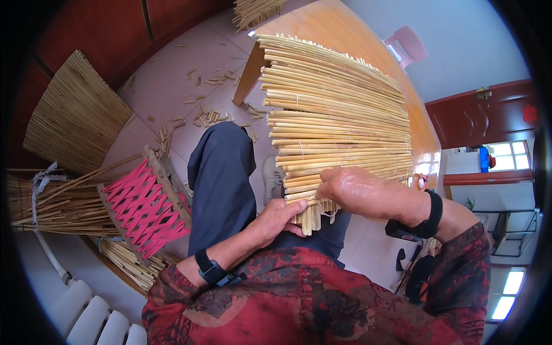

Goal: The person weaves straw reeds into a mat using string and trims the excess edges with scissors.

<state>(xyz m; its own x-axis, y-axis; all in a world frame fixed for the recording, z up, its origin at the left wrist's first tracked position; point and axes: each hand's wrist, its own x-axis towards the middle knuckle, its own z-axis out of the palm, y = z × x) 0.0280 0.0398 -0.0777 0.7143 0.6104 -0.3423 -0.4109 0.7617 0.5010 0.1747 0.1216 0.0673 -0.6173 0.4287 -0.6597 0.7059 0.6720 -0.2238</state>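
A mat of pale reed stalks tied with thin string (339, 132) lies across my lap and the wooden table (328, 20). My left hand (279, 218) grips the mat's near left corner, thumb on top and fingers curled under it, beside short stalk ends hanging down. My right hand (339, 187) is bent over the mat's near edge just above and right of my left hand, its fingers closed and largely hidden; I cannot make out what they hold. A loose pale strand (330, 214) shows below it.
At left are a stool with pink webbing (138, 207), bundled reeds (52, 201), another mat (75, 115) and a white radiator (83, 316). Cut stalk pieces (210, 118) litter the floor. A pink chair (408, 43) stands beyond the table; a dark red door (483, 115) is at right.
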